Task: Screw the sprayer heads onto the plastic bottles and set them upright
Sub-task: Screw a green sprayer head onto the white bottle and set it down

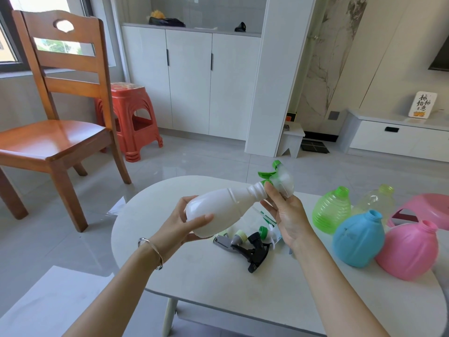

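Note:
My left hand (188, 223) grips the base of a white plastic bottle (218, 210), held tilted above the table with its neck pointing up and to the right. At that neck sits a green-and-clear sprayer head (279, 177), and my right hand (285, 212) holds it by its collar. On the white table (206, 276) below lie loose sprayer heads: a black one (255, 250), a grey one (224, 240) and a green-and-white one (266, 231). Headless bottles stand at the right: green (331, 210), clear yellowish (375, 199), blue (357, 239) and pink (410, 251).
A pink plastic stool (427, 207) lies behind the bottles at the table's right edge. A wooden chair (56, 113) and a red stool (132, 117) stand on the tiled floor to the left. White cabinets (192, 79) line the far wall.

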`<state>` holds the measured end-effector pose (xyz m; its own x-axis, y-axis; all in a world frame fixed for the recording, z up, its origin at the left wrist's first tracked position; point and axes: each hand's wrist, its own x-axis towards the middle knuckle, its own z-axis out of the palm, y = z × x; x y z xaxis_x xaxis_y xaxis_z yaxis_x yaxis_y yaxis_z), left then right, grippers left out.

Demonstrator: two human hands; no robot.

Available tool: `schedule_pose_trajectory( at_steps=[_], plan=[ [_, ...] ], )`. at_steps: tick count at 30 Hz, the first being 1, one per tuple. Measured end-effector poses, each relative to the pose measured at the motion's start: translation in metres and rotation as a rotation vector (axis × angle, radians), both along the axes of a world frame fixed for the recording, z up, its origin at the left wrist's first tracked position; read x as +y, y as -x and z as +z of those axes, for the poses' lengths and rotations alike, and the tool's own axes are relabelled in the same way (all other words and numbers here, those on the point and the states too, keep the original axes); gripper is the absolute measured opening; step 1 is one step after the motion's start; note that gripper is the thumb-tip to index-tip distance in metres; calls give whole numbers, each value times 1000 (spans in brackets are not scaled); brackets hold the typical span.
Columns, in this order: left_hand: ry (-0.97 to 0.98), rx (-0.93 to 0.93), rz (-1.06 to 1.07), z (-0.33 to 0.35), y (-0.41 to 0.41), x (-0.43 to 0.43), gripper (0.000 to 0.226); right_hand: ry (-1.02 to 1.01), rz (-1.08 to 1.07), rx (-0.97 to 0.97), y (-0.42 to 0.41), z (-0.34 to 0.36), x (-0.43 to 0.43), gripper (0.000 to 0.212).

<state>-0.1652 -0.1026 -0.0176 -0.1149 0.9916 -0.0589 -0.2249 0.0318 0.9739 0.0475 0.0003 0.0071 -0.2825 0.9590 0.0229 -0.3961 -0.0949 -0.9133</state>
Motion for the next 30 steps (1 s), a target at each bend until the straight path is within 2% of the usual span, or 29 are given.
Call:
schedule_pose_trajectory(
  at_steps=[2,4,6,10,14,20,27,30],
  plan=[
    [70,-71,-58,-1,-2,-1,72,-13,46,62,3,2,-3,10],
    [168,-76,-140,1,-4,-4,76,-22,103,98,5,4,-5,13],
    [210,31,-241,-1,-7,-7,78,-18,161,110,8,6,-6,19],
    [177,204,-395,-3,-20,-12,60,12,245,118,16,8,-10,27],
    [114,310,-312,5,-19,-13,61,52,266,190,19,12,-11,25],
    [-27,506,-144,4,-13,-10,72,16,180,154,30,16,-15,19],
    [-75,545,-45,-3,-3,-9,72,-50,177,121,42,16,-19,21],
    [-53,497,-66,-10,2,-11,73,-114,217,25,51,12,-23,36]
  ],
)
